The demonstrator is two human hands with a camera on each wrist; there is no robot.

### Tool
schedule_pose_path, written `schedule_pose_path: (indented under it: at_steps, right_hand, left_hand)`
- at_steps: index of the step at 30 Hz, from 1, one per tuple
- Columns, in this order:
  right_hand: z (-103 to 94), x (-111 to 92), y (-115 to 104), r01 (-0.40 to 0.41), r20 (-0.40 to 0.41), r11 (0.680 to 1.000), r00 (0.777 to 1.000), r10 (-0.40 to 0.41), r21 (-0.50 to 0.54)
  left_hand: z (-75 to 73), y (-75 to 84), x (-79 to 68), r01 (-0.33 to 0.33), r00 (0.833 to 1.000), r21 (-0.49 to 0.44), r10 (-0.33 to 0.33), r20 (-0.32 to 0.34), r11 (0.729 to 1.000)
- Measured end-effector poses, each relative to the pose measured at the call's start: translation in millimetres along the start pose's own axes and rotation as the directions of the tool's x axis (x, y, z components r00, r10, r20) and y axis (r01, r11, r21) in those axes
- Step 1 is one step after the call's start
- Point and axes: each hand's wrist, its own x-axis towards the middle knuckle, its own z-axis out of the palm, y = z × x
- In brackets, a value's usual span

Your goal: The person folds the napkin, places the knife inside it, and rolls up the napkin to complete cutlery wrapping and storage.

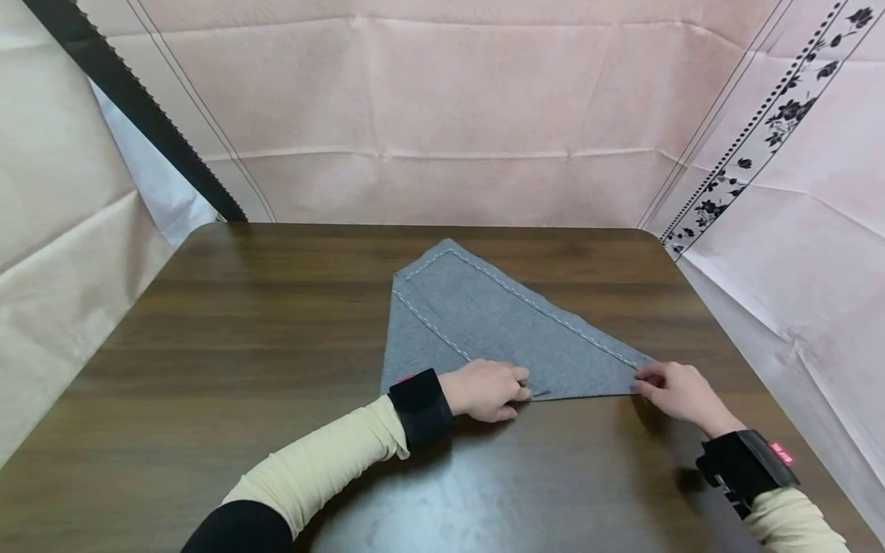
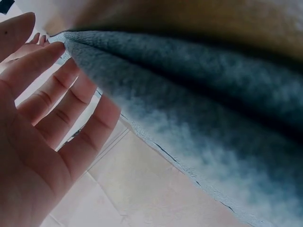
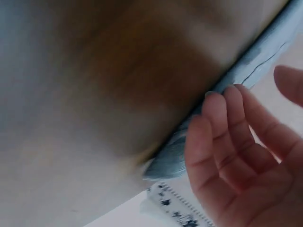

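Note:
A grey-blue cloth [image 1: 477, 307] with pale dashed stitching lies folded on the brown table, with a long slanting far edge and a nearly straight near edge. My left hand [image 1: 487, 390] rests at the middle of that near edge; in the left wrist view its fingers [image 2: 61, 113] are nearly straight along the fabric, whose layers [image 2: 189, 109] bulge close to the camera. At the narrow right corner is my right hand [image 1: 681, 392]. The right wrist view has its fingers [image 3: 213, 127] lightly bent against the cloth edge [image 3: 170, 161], the thumb standing apart.
The brown wooden table [image 1: 207, 346] has rounded far corners. Behind it hangs a creased pale pink sheet [image 1: 449, 100], with a black strip [image 1: 152, 115] at left and a floral band [image 1: 767, 130] at right. Both wrists carry black straps [image 1: 422, 407] over cream sleeves.

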Motion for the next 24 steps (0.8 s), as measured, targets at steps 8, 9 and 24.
schedule_pose_path:
  at_steps: [8,9,24]
  right_hand:
    - [-10.5,0.5,16.9,-0.141,-0.003,0.989,0.99,0.141,-0.048]
    - [-11.8,1.1,18.3,-0.154,0.014,0.986,0.988,0.155,-0.056]
    - [-22.1,-0.6,33.3,-0.316,0.081,0.943,0.942,0.324,-0.101]
  left_hand:
    - [1.2,-0.5,-1.1,-0.004,1.0,-0.009,0.004,0.005,1.0]
    - [1.4,-0.3,-1.2,-0.003,1.0,-0.01,0.003,0.008,1.0]
    - [2.9,-0.6,-3.9,-0.011,1.0,0.006,0.011,-0.022,1.0]
